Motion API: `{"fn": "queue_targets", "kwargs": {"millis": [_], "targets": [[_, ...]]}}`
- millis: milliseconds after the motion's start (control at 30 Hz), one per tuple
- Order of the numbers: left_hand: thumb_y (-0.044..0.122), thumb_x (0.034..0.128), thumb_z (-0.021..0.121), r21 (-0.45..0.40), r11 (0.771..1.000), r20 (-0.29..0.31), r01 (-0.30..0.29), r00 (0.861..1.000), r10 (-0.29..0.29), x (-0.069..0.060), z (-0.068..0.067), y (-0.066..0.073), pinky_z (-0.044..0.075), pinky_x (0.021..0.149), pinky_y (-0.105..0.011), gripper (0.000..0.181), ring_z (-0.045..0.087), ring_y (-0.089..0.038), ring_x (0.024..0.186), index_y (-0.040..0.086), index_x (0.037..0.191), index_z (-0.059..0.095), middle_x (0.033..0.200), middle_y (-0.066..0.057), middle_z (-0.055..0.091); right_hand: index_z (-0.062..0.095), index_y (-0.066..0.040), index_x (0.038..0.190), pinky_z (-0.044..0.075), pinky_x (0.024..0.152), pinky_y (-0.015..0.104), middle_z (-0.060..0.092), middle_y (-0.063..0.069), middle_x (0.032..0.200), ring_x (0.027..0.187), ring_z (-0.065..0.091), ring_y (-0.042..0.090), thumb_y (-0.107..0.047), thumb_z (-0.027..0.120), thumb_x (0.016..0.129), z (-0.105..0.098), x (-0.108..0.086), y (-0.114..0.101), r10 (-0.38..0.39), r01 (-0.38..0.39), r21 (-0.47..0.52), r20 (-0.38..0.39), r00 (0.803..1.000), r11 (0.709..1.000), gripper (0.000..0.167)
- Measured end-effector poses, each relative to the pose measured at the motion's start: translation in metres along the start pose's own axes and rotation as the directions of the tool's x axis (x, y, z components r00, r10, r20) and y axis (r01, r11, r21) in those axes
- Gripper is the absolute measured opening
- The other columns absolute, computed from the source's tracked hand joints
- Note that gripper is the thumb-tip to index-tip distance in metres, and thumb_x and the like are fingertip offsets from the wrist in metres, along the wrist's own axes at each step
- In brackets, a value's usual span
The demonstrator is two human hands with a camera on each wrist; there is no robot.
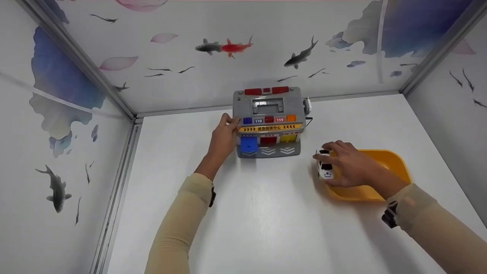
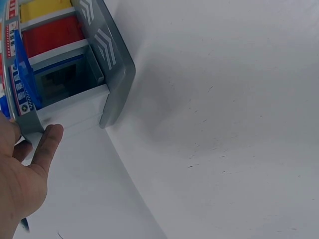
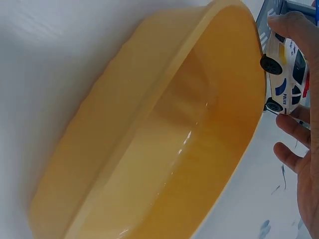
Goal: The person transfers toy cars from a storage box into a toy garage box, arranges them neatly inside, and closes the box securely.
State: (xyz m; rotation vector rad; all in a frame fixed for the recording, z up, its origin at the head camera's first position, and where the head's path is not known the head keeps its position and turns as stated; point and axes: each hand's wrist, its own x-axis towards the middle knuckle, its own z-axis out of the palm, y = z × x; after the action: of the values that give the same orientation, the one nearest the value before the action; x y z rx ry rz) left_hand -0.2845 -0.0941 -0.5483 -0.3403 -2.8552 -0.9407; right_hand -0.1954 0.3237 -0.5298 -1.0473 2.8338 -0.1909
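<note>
A grey toy garage [image 1: 243,108] with red, blue and orange lights on its roof stands at the back of the table. My left hand [image 1: 223,139] grips its upper left edge, thumb towards the front. The blue door [image 2: 27,69] is swung up, and a dark bay shows behind it; the red door [image 2: 52,37] and yellow door [image 2: 45,9] are closed. A white toy police car [image 3: 283,74] is pinched between the thumb and fingers of my right hand [image 1: 352,165], over the near left rim of a yellow basin [image 1: 397,161].
The white tabletop [image 1: 258,213] meets printed panels with fish at the back and sides. Metal rails [image 1: 110,217] run along the panel edges. A white-and-grey part [image 1: 307,106] juts from the garage's right side. Inside the basin, only bare yellow surface shows.
</note>
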Motion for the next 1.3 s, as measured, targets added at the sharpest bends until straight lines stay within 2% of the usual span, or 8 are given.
{"fn": "queue_targets", "kwargs": {"millis": [200,433,700,967,1233,1300], "targets": [[0.026,0.1194,0.052,0.009,1.000,0.013,0.022,1.000,-0.022,0.001,0.000,0.002,0.063,0.106,-0.032,0.043,0.070,-0.022,0.133,0.010,0.159,0.060,0.137,-0.005,0.052,0.064,-0.030,0.156,0.051,0.116,0.065,0.058,0.022,0.154,0.133,0.056,0.039,-0.055,0.084,0.092,0.004,0.009,-0.006,-0.020,0.020,0.001,-0.014,1.000,1.000,0.072],[0.027,0.1194,0.052,0.022,1.000,0.016,0.022,1.000,-0.023,0.001,0.000,0.002,0.065,0.097,-0.033,0.043,0.072,-0.021,0.119,0.009,0.157,0.062,0.135,-0.006,0.053,0.064,-0.030,0.156,0.050,0.117,0.064,0.057,0.020,0.156,0.135,0.055,0.039,-0.055,0.085,0.091,0.006,0.020,-0.012,-0.023,0.023,0.005,0.002,1.000,1.000,0.073],[0.027,0.1188,0.053,0.033,0.999,0.018,0.034,0.999,-0.035,0.002,0.000,0.003,0.065,0.095,-0.031,0.043,0.073,-0.021,0.113,0.009,0.156,0.063,0.134,-0.006,0.053,0.063,-0.031,0.157,0.049,0.120,0.065,0.056,0.019,0.157,0.139,0.054,0.040,-0.057,0.085,0.091,0.009,0.034,-0.021,-0.022,0.022,0.019,0.011,1.000,1.000,0.074],[0.027,0.1187,0.053,0.028,0.999,0.019,0.040,0.999,-0.040,0.002,-0.001,0.003,0.065,0.100,-0.032,0.042,0.073,-0.021,0.122,0.010,0.156,0.064,0.136,-0.006,0.053,0.062,-0.031,0.158,0.047,0.122,0.066,0.056,0.017,0.159,0.141,0.052,0.039,-0.055,0.087,0.091,0.014,0.046,-0.030,-0.025,0.024,0.039,0.018,1.000,0.999,0.076],[0.027,0.1189,0.052,0.024,1.000,0.017,0.015,1.000,-0.015,0.002,0.000,0.002,0.064,0.097,-0.032,0.043,0.073,-0.021,0.122,0.007,0.156,0.063,0.135,-0.007,0.053,0.060,-0.033,0.160,0.042,0.127,0.068,0.052,0.017,0.163,0.146,0.050,0.040,-0.059,0.085,0.092,0.019,0.059,-0.040,0.009,-0.013,0.052,0.061,0.998,0.999,0.077],[0.026,0.1189,0.052,0.023,1.000,0.016,0.017,1.000,-0.017,0.002,-0.001,0.002,0.064,0.096,-0.032,0.043,0.073,-0.021,0.122,0.007,0.156,0.063,0.135,-0.007,0.053,0.060,-0.033,0.160,0.041,0.127,0.069,0.051,0.018,0.164,0.147,0.049,0.042,-0.059,0.085,0.092,0.021,0.063,-0.043,-0.003,0.000,0.052,0.058,0.998,0.999,0.078]]}}
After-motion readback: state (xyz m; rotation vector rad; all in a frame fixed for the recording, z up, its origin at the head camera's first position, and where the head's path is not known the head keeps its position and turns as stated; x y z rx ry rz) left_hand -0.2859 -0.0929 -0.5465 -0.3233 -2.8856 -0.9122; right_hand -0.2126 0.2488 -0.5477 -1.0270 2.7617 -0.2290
